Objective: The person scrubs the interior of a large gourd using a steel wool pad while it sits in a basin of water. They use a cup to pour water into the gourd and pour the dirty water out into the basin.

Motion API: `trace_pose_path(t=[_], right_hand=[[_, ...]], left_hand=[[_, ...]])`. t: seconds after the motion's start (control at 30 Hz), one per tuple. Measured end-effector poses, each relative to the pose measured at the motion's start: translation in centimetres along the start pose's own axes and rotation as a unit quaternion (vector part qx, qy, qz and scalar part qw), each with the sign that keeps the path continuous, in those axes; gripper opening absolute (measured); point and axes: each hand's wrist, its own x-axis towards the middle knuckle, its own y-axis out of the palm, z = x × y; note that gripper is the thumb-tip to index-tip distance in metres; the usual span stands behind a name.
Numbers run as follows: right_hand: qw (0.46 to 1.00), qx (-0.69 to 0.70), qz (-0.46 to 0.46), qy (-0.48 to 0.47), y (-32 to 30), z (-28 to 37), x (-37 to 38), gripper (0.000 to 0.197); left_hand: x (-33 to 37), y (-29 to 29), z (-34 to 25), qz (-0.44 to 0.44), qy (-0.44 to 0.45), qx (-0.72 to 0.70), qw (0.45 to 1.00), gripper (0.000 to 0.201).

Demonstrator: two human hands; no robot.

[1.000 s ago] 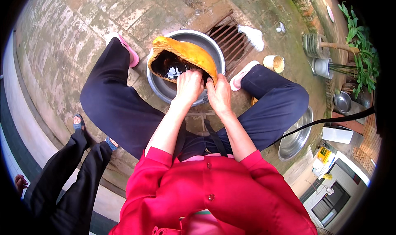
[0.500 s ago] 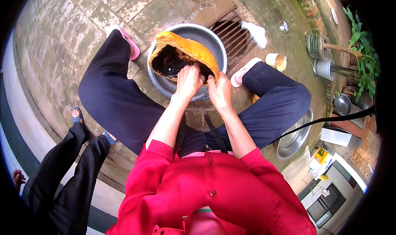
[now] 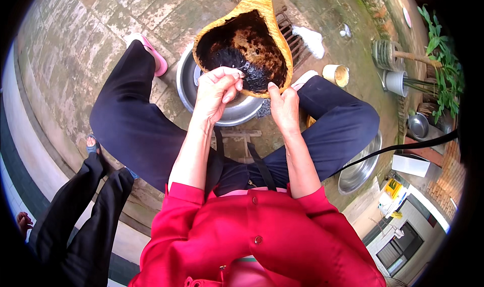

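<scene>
A halved, hollow gourd (image 3: 257, 40) is tilted up over a grey metal basin (image 3: 184, 88). Its rim is yellow-orange, and its inside is brown with wet black patches. My right hand (image 3: 285, 110) grips the near rim at the lower right, thumb on the edge. Close to the lower left of the hollow, my left hand (image 3: 216, 91) has its fingers pinched together; whatever sits between the fingertips is too small to name. Just under the gourd's near rim shows a dark grey, wiry clump (image 3: 263, 108), perhaps a scouring pad, by the basin's edge.
Beyond the basin lies a rusty drain grate (image 3: 298, 42) with white foam (image 3: 310, 41) beside it. A pale cup (image 3: 336, 75) stands to the right, and a large metal basin (image 3: 360, 171) is beside my right leg. Another person's legs (image 3: 75, 206) are at the left.
The gourd has been raised and turned, so its blackened hollow now faces me. My left hand has come out of it and moved left; my right hand has shifted right with the rim.
</scene>
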Motion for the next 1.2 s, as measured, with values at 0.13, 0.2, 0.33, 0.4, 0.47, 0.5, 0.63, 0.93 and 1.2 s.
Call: trace_pose_path(t=[0.13, 0.2, 0.33, 0.4, 0.47, 0.5, 0.63, 0.93, 1.2], right_hand=[[1.000, 0.009, 0.000, 0.000, -0.3, 0.6, 0.0, 0.028], [1.000, 0.002, 0.005, 0.010, -0.3, 0.7, 0.1, 0.028], [1.000, -0.002, 0.006, 0.014, 0.0, 0.7, 0.1, 0.027], [1.000, -0.001, 0.004, 0.010, 0.1, 0.9, 0.1, 0.027], [1.000, 0.000, 0.003, 0.007, 0.1, 1.0, 0.1, 0.027], [1.000, 0.001, 0.003, 0.005, 0.1, 0.9, 0.1, 0.027], [1.000, -0.002, 0.013, 0.021, -0.1, 1.3, 0.2, 0.027], [0.999, 0.036, 0.000, -0.014, -0.7, 1.4, -0.2, 0.028], [0.997, 0.049, 0.006, -0.062, -0.1, 1.3, -0.4, 0.028]], left_hand=[[-0.1, 0.1, -0.2, 0.038, -0.004, -0.053, 0.998, 0.017], [-0.1, 0.1, -0.3, 0.045, -0.009, -0.066, 0.997, 0.018], [0.0, 0.1, -0.3, 0.054, -0.011, -0.084, 0.995, 0.019], [0.0, 0.1, -0.4, 0.056, -0.008, -0.093, 0.994, 0.018], [0.0, 0.2, -0.4, 0.054, -0.007, -0.094, 0.994, 0.017], [0.0, 0.2, -0.5, 0.046, -0.004, -0.086, 0.995, 0.015], [0.0, 0.3, -0.7, -0.009, 0.012, 0.015, 1.000, 0.009], [-0.7, 1.8, -1.7, 0.072, 0.271, 0.582, 0.763, 0.037], [0.4, 1.6, -1.0, 0.082, 0.234, 0.608, 0.754, 0.040]])
